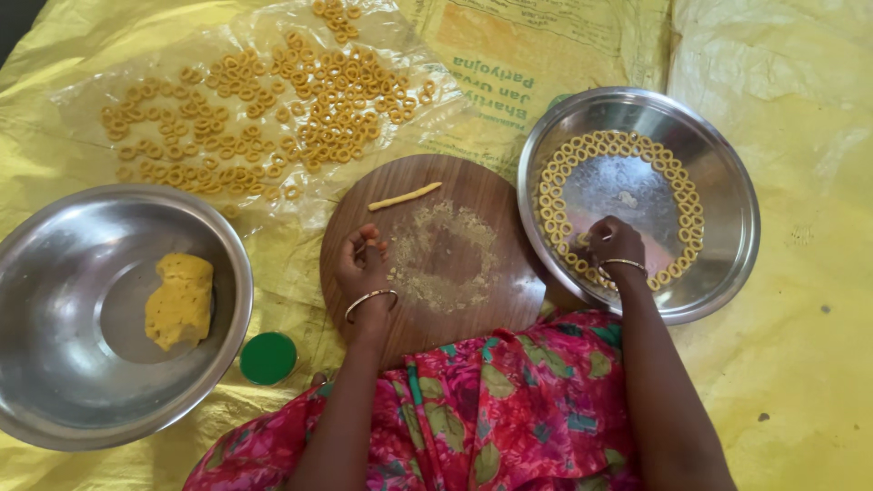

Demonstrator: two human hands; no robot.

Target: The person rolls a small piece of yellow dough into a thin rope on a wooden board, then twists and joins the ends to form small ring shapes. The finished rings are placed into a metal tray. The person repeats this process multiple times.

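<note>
My left hand rests on the left part of a round wooden board, fingers curled with nothing clearly in them. A thin rolled strip of yellow dough lies at the board's far side, and crumbs ring the middle. My right hand reaches into a steel plate and pinches a small dough ring against the plate's near-left side. Several dough rings line the plate in a circle.
A large steel bowl at the left holds a lump of yellow dough. A green round lid lies beside it. Several dough rings are spread on clear plastic over yellow sheeting. My pink floral dress covers the near edge.
</note>
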